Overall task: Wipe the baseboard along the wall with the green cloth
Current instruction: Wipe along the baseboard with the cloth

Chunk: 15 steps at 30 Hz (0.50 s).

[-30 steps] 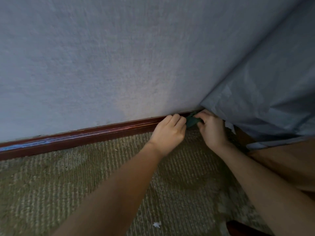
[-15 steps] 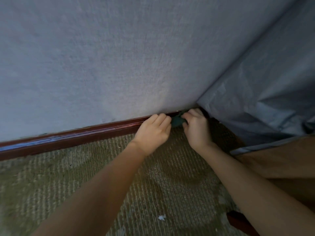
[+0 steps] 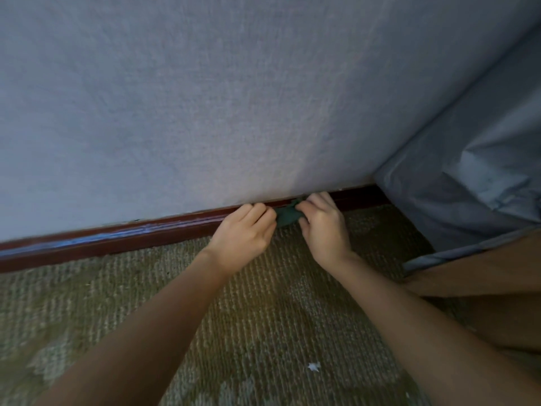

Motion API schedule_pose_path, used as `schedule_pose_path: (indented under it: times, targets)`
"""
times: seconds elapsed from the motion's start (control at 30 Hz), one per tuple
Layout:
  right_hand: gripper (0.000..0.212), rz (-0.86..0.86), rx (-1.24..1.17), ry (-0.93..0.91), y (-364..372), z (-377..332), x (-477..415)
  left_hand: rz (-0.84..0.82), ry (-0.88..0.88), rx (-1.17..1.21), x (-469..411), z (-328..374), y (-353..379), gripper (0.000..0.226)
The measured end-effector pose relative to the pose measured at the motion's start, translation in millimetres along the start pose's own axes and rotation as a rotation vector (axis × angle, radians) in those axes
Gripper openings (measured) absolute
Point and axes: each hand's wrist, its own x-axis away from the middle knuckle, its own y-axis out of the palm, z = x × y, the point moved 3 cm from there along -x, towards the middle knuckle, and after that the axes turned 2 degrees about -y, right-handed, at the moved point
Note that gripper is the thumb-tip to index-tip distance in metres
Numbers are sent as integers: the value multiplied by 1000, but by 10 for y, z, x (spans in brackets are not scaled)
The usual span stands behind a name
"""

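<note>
Head view: both of your hands are down at the baseboard (image 3: 117, 235), one on either side of the green cloth (image 3: 288, 215).

Left hand (image 3: 244, 228): fingers curled, knuckles up, tips tucked under and out of sight, closed on the cloth's left end.

Right hand (image 3: 323, 227): fingers (image 3: 317, 200) bent over the top of the cloth, thumb below it, pinching the right end.

The cloth is bunched into a small dark-green wad in the gap between your two sets of fingers. It is pressed onto the face of the baseboard, and its lower edge reaches about the carpet (image 3: 263, 317) line. The wall (image 3: 205, 98) starts just above your fingertips.

Change vs 1.0 s ago: both hands and the cloth have shifted left along the baseboard. Back then your right fingers were up against the edge of the blue-grey sheet (image 3: 468, 186). Now a bare stretch of dark red baseboard shows between those fingers and the sheet. More cloth shows between the hands than 0.5 s ago. The grip on both ends looks unchanged.

Rest: the glossy baseboard runs off to the left of your left fingers, with a bluish sheen. Brown fabric (image 3: 483, 276) sits below the sheet's hem, to the right of your right wrist. A small white scrap (image 3: 313, 366) lies on the carpet well behind your fingers, between your forearms.
</note>
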Motion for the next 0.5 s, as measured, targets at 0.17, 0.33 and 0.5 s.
schedule_pose_path:
  times: [0.17, 0.33, 0.5]
  targets:
    - [27, 22, -22, -34, -41, 112, 16, 16, -87, 39, -96, 56, -1, 28]
    - [31, 116, 15, 59, 8, 166, 78, 22, -89, 39, -171, 73, 13, 29]
    - [33, 165, 17, 97, 85, -50, 82, 1, -54, 24, -24, -14, -10, 25]
